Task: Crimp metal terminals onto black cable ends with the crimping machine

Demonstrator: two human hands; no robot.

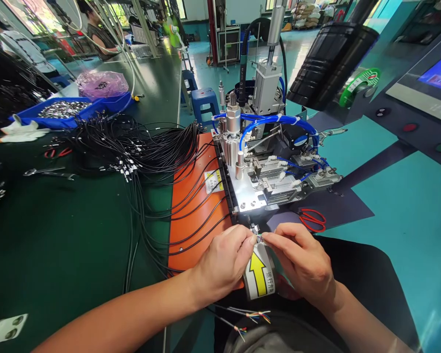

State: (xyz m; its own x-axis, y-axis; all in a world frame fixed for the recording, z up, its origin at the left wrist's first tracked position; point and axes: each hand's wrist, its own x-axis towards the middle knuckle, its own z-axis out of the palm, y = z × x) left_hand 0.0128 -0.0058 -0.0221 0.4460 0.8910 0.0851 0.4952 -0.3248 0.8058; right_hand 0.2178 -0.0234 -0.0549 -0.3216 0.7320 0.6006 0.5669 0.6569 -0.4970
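Note:
My left hand (224, 257) is closed, thumb and forefinger pinched at the fine wires (259, 239) of a cable end. From the other side my right hand (305, 264) comes in, its fingertips pressed together on the same wires. Just beyond the fingertips sits a small metal connector piece (255, 229) at the machine's (250, 189) near edge. Below the hands is a rounded white part with a yellow arrow (257, 274). Stripped cable ends with coloured wires (257, 315) lie near my lap. The fingers hide most of what they grip.
Black cables (158, 147) bundle across the green table (77, 235) and run over an orange plate (191, 196). Red-handled scissors (312, 220) lie right of the machine. Blue trays (68, 113) hold metal parts. A control panel (419, 103) overhangs at right. People sit at the back left.

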